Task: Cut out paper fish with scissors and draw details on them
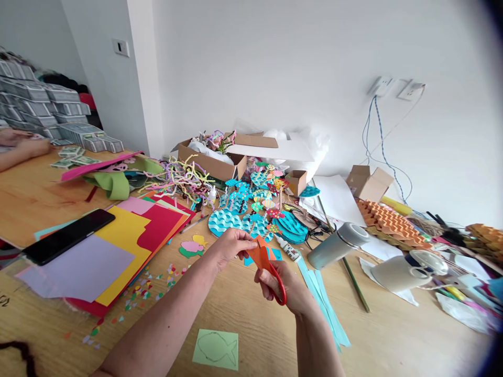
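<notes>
White walls (251, 68) stand behind a wood-topped table (259, 335) crowded with craft materials, as the head view shows. Near the middle, the person's left hand (231, 245) pinches a small piece of orange paper (258, 255) between thumb and fingers. The right hand (285, 283) is curled round the handles of red-handled scissors (280, 287), whose blades lie at the orange paper; how far the blades are parted cannot be told. Below the hands lies a pale green sheet (216, 349) with a fish outline drawn on it. To the left are layered coloured sheets (128, 251) with a black phone (70, 236) on top, and beside them scattered paper scraps (147, 290) and colourful fish cutouts (192, 247). Just beyond the hands sit blue wave-patterned pieces (223, 222); to the right are a small glue bottle (288, 248), light blue strips (323, 301) and a tilted-looking grey flask (338, 245). Farther back, an open cardboard box (214, 165) stands near tangled fuzzy stems (183, 178). At the far left, another person's hands (29, 145) are near stacked grey bundles (35, 99).
</notes>
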Demonstrator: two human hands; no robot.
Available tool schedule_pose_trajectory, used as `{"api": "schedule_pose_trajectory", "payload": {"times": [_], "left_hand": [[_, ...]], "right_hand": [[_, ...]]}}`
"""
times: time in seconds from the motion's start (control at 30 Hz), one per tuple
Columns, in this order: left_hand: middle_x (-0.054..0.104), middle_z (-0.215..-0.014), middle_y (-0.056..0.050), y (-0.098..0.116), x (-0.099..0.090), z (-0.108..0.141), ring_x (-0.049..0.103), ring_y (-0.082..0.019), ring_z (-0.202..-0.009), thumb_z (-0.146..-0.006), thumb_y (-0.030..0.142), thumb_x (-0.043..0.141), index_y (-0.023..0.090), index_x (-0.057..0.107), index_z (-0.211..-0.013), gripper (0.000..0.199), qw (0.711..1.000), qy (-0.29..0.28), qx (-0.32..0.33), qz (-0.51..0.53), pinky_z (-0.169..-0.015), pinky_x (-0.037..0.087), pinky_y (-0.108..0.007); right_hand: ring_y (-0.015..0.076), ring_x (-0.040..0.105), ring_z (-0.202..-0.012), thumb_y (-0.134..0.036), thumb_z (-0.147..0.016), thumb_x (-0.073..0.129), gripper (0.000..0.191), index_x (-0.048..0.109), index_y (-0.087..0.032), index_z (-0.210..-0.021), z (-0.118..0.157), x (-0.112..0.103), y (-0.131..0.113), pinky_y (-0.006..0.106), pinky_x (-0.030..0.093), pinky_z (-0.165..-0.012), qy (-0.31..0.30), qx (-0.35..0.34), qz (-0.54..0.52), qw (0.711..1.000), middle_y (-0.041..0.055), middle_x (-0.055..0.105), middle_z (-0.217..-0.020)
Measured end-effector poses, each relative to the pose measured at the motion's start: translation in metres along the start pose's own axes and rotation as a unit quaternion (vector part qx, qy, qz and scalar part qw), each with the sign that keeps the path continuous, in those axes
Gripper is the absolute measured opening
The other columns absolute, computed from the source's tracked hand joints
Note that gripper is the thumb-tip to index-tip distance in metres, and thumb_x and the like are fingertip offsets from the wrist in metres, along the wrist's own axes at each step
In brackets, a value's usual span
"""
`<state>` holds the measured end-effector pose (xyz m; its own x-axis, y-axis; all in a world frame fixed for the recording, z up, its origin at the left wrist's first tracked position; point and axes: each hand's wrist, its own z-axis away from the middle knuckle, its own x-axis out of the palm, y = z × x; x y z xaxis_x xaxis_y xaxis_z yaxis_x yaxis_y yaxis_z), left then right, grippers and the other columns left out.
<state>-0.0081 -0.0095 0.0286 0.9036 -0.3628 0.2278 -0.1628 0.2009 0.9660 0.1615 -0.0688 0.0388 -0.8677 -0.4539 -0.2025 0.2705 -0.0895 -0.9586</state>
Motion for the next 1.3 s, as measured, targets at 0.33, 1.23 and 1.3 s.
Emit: {"api": "schedule_pose_trajectory", "payload": {"times": [0.33, 1.23, 1.3], "left_hand": [[0.055, -0.055, 0.002, 0.001, 0.000, 0.001, 0.048, -0.008, -0.048, -0.058, 0.036, 0.069, 0.012, 0.059, -0.066, 0.027, 1.000, -0.010, 0.009, -0.006, -0.047, 0.033, -0.022], [0.052, -0.051, 0.003, 0.002, 0.001, 0.002, 0.041, -0.007, -0.041, -0.059, 0.043, 0.071, 0.014, 0.057, -0.069, 0.033, 1.000, -0.001, 0.017, -0.024, -0.043, 0.031, -0.022], [0.051, -0.051, 0.003, 0.003, 0.001, 0.003, 0.041, -0.007, -0.041, -0.060, 0.042, 0.069, 0.013, 0.058, -0.069, 0.033, 0.999, -0.011, 0.022, -0.028, -0.044, 0.032, -0.022]], "right_hand": [[0.0091, 0.047, -0.044, -0.076, -0.067, 0.058, 0.061, 0.053, -0.016, -0.074, 0.002, -0.001, -0.003, 0.020, 0.030, -0.039, -0.024, -0.006, -0.001, 1.000, 0.0000, 0.056, -0.052], [0.0095, 0.049, -0.047, -0.035, -0.065, 0.075, 0.026, 0.058, -0.016, -0.071, 0.001, 0.000, -0.009, 0.020, 0.035, -0.044, -0.017, 0.072, 0.027, 0.997, -0.0041, 0.056, -0.053], [0.0091, 0.047, -0.046, -0.035, -0.070, 0.071, 0.024, 0.055, -0.017, -0.067, 0.001, 0.001, -0.011, 0.019, 0.032, -0.042, -0.011, 0.061, 0.042, 0.997, -0.0042, 0.054, -0.051]]}}
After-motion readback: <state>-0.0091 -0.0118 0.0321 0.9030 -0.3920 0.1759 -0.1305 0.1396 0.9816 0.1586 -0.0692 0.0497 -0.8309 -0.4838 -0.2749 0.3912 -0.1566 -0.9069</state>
